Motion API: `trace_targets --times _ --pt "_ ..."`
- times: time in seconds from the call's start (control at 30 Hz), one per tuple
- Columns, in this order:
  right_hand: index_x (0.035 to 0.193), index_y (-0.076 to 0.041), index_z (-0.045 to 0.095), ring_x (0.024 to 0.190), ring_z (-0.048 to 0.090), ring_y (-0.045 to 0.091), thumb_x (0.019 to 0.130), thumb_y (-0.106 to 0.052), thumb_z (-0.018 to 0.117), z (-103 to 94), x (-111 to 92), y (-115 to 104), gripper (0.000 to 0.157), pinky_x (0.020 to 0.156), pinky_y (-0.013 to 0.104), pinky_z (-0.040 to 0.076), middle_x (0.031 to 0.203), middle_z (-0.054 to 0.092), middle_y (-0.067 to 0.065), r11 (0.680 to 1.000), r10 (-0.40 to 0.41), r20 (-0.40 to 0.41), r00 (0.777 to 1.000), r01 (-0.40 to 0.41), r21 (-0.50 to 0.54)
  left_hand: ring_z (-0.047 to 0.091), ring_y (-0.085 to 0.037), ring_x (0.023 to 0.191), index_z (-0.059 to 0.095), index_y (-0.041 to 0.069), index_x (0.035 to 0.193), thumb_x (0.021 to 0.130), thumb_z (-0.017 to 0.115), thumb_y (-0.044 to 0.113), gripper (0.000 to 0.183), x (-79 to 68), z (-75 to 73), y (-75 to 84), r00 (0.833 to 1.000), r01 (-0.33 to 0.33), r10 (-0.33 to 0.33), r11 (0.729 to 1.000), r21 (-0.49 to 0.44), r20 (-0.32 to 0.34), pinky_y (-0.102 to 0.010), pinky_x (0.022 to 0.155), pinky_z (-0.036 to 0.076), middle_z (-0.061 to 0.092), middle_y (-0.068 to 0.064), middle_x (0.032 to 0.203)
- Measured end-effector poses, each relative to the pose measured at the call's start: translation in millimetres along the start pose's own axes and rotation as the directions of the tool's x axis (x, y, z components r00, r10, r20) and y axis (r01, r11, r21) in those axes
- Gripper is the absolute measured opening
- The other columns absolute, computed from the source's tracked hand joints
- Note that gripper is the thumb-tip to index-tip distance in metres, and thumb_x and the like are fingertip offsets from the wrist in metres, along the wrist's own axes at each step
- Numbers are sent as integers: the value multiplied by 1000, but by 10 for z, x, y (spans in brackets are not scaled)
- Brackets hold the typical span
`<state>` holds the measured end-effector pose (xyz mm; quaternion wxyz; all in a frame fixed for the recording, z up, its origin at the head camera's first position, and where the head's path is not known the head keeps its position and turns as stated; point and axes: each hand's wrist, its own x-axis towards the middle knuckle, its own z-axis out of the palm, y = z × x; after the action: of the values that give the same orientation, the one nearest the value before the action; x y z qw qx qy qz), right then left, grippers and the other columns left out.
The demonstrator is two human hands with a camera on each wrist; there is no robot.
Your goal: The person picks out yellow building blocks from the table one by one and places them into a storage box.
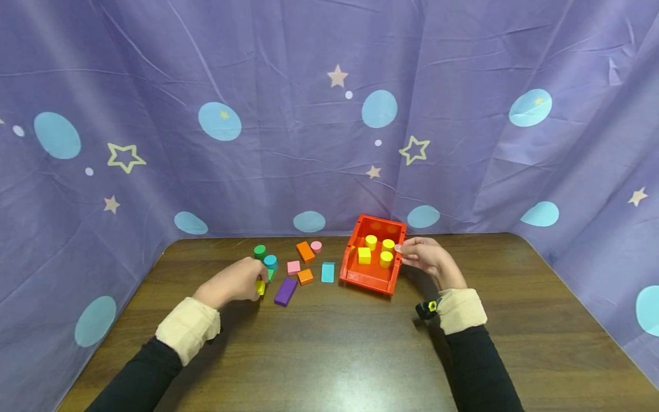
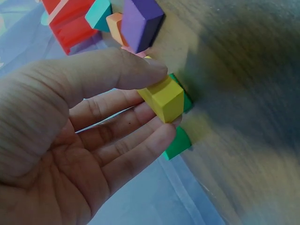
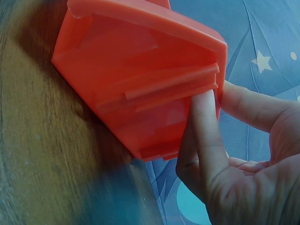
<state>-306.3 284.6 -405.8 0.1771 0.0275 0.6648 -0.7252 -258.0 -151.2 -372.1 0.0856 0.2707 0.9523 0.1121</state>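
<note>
Between the thumb and fingers of my left hand is a yellow block, pinched at the left edge of a loose group of blocks. Two green pieces lie just behind it in the left wrist view, partly covered by the fingers. My right hand holds the right wall of a red open-topped bin, thumb over the rim and fingers against the outside. Inside the bin stand several yellow pieces: a yellow cube and a few yellow cylinders.
Left of the bin lie a light blue block, orange blocks, a pink block, a pink cylinder, a purple block, a blue cylinder and a green cylinder. A purple curtain hangs behind the wooden table.
</note>
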Motion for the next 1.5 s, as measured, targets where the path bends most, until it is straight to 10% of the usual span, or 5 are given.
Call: trace_targets --times 1.5 --pt "107 2 48 74 66 4 99 2 55 4 13 -6 10 72 20 59 84 67 -3 1000 6 -6 1000 -6 -22 61 -19 81 75 -2 101 73 81 -3 28 95 -588 342 996 -40 41 999 18 -73 -36 74 54 72 -10 93"
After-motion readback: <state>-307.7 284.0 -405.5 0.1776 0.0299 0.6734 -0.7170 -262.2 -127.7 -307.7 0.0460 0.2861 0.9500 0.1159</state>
